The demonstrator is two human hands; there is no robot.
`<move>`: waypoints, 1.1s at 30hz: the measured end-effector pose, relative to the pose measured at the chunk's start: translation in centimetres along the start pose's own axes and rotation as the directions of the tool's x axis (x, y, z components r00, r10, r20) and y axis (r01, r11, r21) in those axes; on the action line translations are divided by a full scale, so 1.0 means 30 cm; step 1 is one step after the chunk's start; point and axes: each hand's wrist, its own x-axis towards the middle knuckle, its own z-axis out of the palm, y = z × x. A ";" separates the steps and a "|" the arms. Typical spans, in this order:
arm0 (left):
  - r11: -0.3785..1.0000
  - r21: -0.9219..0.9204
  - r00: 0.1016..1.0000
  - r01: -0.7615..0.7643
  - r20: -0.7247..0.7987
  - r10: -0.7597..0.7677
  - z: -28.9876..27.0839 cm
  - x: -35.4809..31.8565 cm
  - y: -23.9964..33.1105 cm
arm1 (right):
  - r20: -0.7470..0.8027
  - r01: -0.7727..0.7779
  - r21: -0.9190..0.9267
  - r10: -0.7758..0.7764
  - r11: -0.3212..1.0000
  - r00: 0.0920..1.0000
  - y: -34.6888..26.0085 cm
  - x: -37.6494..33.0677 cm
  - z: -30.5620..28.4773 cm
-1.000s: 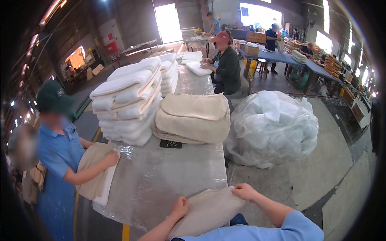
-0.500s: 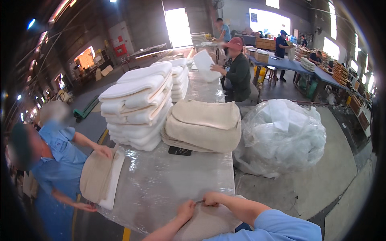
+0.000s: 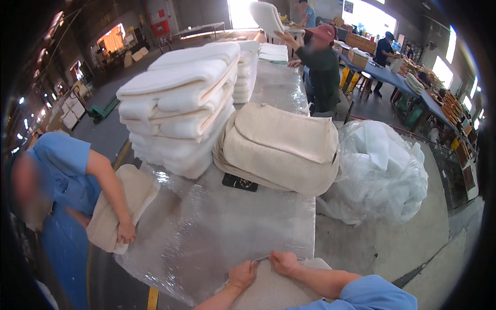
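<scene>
Here's the beige cloth (image 3: 274,293), down at the near end of the table, close against the wearer's body, its upper edge drawn up between two closed fists! The left hand (image 3: 242,275) grips that edge on one side, fingers curled tight; the right hand (image 3: 284,263) pinches it just beside, a short stretch of rim showing between them.

Out across the plastic-covered table (image 3: 206,227), a pile of beige covers (image 3: 284,147) sits folded near the right edge, a flat black item (image 3: 239,182) poking out at its base. Just left of it towers a stack of white pads (image 3: 178,116). Over on the left, a co-worker in blue (image 3: 62,160) leans in, one hand on a beige bundle (image 3: 121,199). To the right, a clear plastic bag (image 3: 385,175) bulges with white material; far off, a red-capped co-worker (image 3: 323,72) holds up a white pad (image 3: 266,16).
</scene>
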 end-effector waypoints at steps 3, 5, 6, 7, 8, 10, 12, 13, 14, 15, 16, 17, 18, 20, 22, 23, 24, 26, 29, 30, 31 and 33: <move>0.996 0.066 0.996 0.056 0.070 -0.060 0.003 0.013 0.019 | 0.001 0.001 0.001 -0.001 1.000 1.000 0.022 0.012 0.005; 0.996 0.026 0.990 0.083 0.116 -0.085 -0.019 0.011 0.023 | 0.003 0.066 -0.017 -0.066 0.998 0.998 0.028 0.018 0.008; 0.995 0.005 0.986 0.095 0.137 -0.095 -0.038 0.011 0.034 | 0.003 0.101 -0.029 -0.100 0.995 0.995 0.033 0.020 0.005; 0.996 0.027 0.981 0.089 0.172 -0.093 -0.047 0.011 0.033 | 0.044 0.111 -0.042 -0.109 0.993 0.993 0.041 0.026 0.000; 0.995 0.048 0.974 0.082 0.208 -0.090 -0.057 0.014 0.033 | 0.085 0.120 -0.055 -0.115 0.991 0.990 0.051 0.035 -0.010; 0.995 0.083 0.966 0.056 0.247 -0.075 -0.114 0.006 0.026 | 0.268 0.107 -0.108 -0.075 0.988 0.960 0.049 0.060 -0.067; 0.995 0.094 0.962 0.014 0.269 -0.039 -0.180 -0.026 0.010 | 0.528 0.066 -0.207 0.054 0.976 0.848 0.044 0.081 -0.195; 0.991 0.135 0.953 0.023 0.297 -0.062 -0.213 -0.046 -0.009 | 0.538 -0.030 -0.184 0.126 0.982 0.833 0.027 0.073 -0.237; 0.984 0.175 0.942 0.029 0.324 -0.085 -0.242 -0.065 -0.029 | 0.549 -0.126 -0.162 0.196 0.979 0.813 0.010 0.062 -0.278; 0.977 0.212 0.932 0.030 0.348 -0.104 -0.251 -0.075 -0.039 | 0.558 -0.223 -0.145 0.266 0.964 0.786 0.001 0.057 -0.311; 0.977 0.211 0.947 0.039 0.303 -0.103 -0.230 -0.077 -0.045 | 0.423 -0.135 -0.151 0.188 0.979 0.887 0.043 0.041 -0.285; 0.977 0.210 0.961 0.049 0.257 -0.103 -0.209 -0.080 -0.051 | 0.278 -0.047 -0.173 0.094 0.984 0.956 0.072 0.006 -0.238; 0.976 0.207 0.971 0.063 0.213 -0.108 -0.193 -0.069 -0.060 | 0.134 0.037 -0.209 -0.009 0.977 0.991 0.104 -0.005 -0.196; 0.976 0.209 0.988 0.065 0.123 -0.092 -0.163 -0.077 -0.085 | 0.061 0.042 -0.170 -0.032 0.985 0.998 0.117 -0.013 -0.164; 0.982 0.178 0.995 0.064 0.059 -0.076 -0.139 -0.087 -0.101 | 0.014 0.054 -0.128 -0.052 0.990 0.999 0.134 -0.014 -0.147; 0.987 0.149 0.997 0.064 0.035 -0.070 -0.129 -0.089 -0.111 | 0.003 0.068 -0.104 -0.068 0.992 0.998 0.141 -0.011 -0.139; 0.991 0.119 0.998 0.064 0.010 -0.066 -0.123 -0.096 -0.112 | -0.008 0.083 -0.081 -0.084 0.993 0.996 0.147 -0.018 -0.134; 0.984 0.143 0.993 0.109 0.029 -0.115 -0.113 -0.082 -0.120 | 0.017 0.094 -0.090 -0.093 0.991 0.996 0.156 -0.009 -0.124; 0.983 0.154 0.991 0.099 0.079 -0.112 -0.113 -0.060 -0.113 | 0.102 0.080 -0.145 -0.065 0.986 0.993 0.167 0.028 -0.144; 0.983 0.158 0.988 0.091 0.107 -0.109 -0.119 -0.064 -0.117 | 0.148 0.069 -0.162 -0.045 0.984 0.988 0.171 0.028 -0.154; 0.985 0.075 0.986 0.153 0.053 -0.157 -0.131 -0.073 -0.128 | 0.096 0.014 -0.079 -0.006 0.997 0.995 0.169 0.020 -0.178; 0.962 -0.099 0.965 0.253 -0.045 -0.259 -0.168 -0.083 -0.148 | -0.001 -0.085 0.094 0.086 0.992 0.996 0.178 0.017 -0.258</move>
